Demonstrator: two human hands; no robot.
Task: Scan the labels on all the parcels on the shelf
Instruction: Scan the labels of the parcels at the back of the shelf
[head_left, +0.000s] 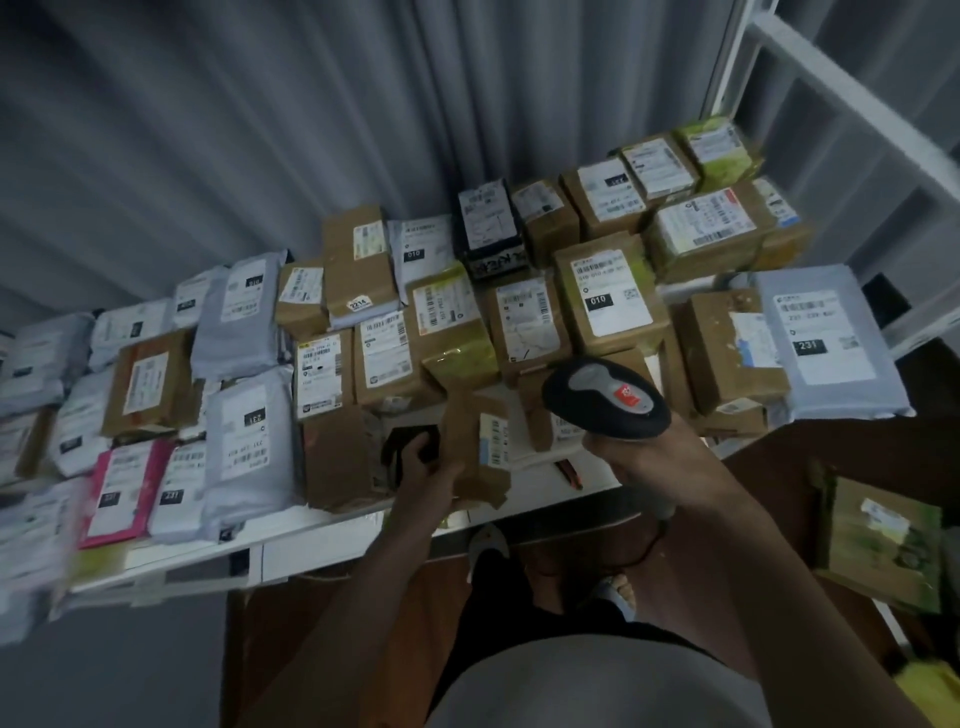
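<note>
Many labelled parcels cover the white shelf (322, 545): brown boxes, grey mailer bags and one pink bag (124, 493). My right hand (644, 457) grips the handle of a black and grey barcode scanner (608, 397), whose head points at the parcels near the shelf's front. My left hand (426, 478) holds a small brown taped parcel (480, 444) at the shelf's front edge, tilted up with its white label facing right. A black object (410, 441) lies partly hidden behind my left fingers.
A grey curtain hangs behind the shelf. A white shelf frame (831, 114) rises at the right. A green-brown parcel (883, 540) lies on a lower brown surface at right. A large grey bag marked 231 (826, 343) sits at the shelf's right end.
</note>
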